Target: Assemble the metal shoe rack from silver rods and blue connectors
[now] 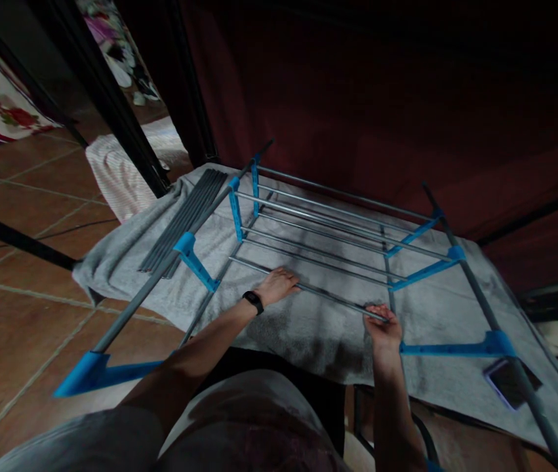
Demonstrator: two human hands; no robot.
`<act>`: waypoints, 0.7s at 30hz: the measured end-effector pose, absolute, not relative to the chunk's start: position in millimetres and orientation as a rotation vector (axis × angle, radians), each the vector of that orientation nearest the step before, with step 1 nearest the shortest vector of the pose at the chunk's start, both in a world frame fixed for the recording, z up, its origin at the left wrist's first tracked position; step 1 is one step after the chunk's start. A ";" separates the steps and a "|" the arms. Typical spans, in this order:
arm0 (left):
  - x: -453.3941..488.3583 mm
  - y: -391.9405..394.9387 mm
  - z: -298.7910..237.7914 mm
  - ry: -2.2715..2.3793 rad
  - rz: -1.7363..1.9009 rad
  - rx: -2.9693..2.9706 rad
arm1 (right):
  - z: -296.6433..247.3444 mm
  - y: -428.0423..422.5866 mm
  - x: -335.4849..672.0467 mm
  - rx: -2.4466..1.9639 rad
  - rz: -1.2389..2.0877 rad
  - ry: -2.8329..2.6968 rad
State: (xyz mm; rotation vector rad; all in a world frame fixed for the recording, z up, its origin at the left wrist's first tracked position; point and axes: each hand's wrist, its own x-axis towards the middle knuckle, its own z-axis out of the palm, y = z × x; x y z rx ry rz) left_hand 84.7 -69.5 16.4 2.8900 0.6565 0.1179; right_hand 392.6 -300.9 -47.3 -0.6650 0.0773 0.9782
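A thin grey metal tube (pixel 330 295) lies crosswise in front of me, with both hands on it. Near its middle, my left hand (pixel 277 286), with a dark wristband, is closed around it from above. At the tube's right end my right hand (pixel 383 325) grips it, palm partly up. Around them stands a rack frame of grey poles (pixel 136 311) with blue plastic brackets (pixel 195 262). Several crossbars (pixel 318 213) span the frame's far part between the left and right brackets. The held tube's left end rests close to the left lower pole, though contact is unclear.
A bundle of loose grey tubes (pixel 185 219) lies at the left on the grey blanket (pixel 279 334). A phone (pixel 509 383) rests at the right under a pole. Dark red fabric (pixel 347 105) hangs behind. Black posts (pixel 106 98) and a tiled floor (pixel 27 314) are at the left.
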 end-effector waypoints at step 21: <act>90.6 -53.9 6.1 0.641 0.168 2.600 | -34.9 -277.1 371.4 -0.755 0.478 0.168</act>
